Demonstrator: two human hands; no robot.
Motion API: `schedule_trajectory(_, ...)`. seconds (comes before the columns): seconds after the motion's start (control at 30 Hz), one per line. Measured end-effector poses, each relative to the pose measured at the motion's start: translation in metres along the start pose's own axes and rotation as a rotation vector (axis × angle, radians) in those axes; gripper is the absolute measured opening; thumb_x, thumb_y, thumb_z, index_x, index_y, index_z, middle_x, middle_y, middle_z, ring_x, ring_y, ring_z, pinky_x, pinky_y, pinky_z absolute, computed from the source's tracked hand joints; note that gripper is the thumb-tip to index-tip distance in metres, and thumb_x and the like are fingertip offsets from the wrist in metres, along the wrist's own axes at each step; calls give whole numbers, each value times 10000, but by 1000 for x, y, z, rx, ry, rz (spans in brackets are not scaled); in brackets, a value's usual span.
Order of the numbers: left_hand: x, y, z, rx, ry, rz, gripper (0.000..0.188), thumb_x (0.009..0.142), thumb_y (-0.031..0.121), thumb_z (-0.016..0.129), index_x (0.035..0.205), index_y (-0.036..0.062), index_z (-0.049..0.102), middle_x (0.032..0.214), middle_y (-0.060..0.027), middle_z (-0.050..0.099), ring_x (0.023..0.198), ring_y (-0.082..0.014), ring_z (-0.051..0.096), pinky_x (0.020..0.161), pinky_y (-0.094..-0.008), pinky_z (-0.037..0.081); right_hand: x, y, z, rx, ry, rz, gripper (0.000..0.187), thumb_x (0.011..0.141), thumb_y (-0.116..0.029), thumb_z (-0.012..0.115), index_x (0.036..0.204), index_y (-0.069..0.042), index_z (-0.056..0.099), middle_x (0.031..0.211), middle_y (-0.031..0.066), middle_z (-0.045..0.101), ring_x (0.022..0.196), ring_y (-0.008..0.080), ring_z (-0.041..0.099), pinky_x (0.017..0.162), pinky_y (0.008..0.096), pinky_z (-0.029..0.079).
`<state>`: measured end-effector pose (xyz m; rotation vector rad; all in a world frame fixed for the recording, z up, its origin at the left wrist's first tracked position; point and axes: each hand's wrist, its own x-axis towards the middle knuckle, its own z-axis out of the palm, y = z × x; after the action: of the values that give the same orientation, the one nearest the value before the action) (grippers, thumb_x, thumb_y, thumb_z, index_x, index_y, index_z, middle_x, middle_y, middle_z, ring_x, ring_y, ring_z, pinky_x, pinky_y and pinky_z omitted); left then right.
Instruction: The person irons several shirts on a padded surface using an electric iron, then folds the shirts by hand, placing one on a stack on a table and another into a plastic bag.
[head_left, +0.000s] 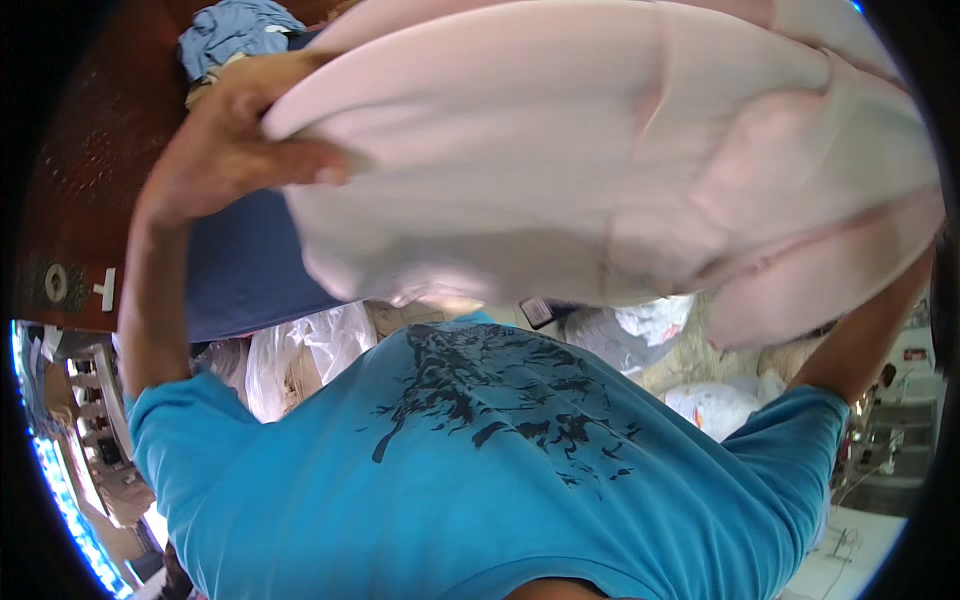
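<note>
A large pale pink garment [520,150] is raised in front of me, across the upper middle and right. Seams and folds run over its right half. My left hand [235,145] is closed on its left edge, the thumb pressed on the near face and the fingers behind the cloth. My right forearm [885,320] rises behind the garment's lower right part; the cloth hides the right hand and its fingers. Below my left hand a dark blue cloth [250,265] lies on the reddish-brown table [85,200].
A crumpled light blue garment [235,40] lies at the far left of the table. A white piece [104,289] and a round fitting [57,283] are near the table's left corner. Clear plastic bags [310,350] and stuffed bags [630,330] stand low, near my body.
</note>
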<state>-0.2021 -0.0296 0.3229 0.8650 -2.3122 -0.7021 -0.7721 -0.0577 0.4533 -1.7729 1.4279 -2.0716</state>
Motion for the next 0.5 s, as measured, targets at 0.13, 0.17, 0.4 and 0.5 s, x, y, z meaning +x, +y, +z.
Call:
schedule_trajectory(0.13, -69, 26, -70, 290, 92, -490, 457, 627, 97, 745, 1061, 47, 611, 970, -37, 598, 888, -151, 574, 814, -304, 450, 15, 3, 90, 294, -63, 35, 406, 945, -270, 372, 1237, -1, 458, 1207, 162, 516, 1060, 241, 539, 925, 361, 438)
schedule_trajectory(0.17, -75, 31, -83, 326, 187, -576, 432, 644, 98, 730, 1058, 56, 612, 937, -33, 608, 856, -144, 588, 791, -303, 468, 16, 2, 112, 343, -78, 48, 406, 945, -271, 373, 1237, -2, 458, 1206, 161, 516, 1059, 240, 540, 924, 360, 439)
schedule_trajectory(0.4, -76, 45, -131, 948, 437, -428, 266, 758, 103, 651, 1005, 11, 613, 976, -107, 619, 898, -205, 598, 798, -318, 463, 9, 80, 283, 564, -185, 431, 380, 913, -274, 439, 1182, -13, 504, 1074, 134, 572, 897, 221, 584, 823, 328, 480)
schedule_trajectory(0.5, -59, -35, -163, 1040, 147, -430, 210, 740, 45, 624, 934, -18, 574, 914, -153, 577, 895, -286, 569, 792, -364, 439, -10, 159, 394, 785, -549, 585, 234, 890, -220, 497, 1031, -46, 567, 916, 98, 624, 813, 196, 606, 730, 344, 514)
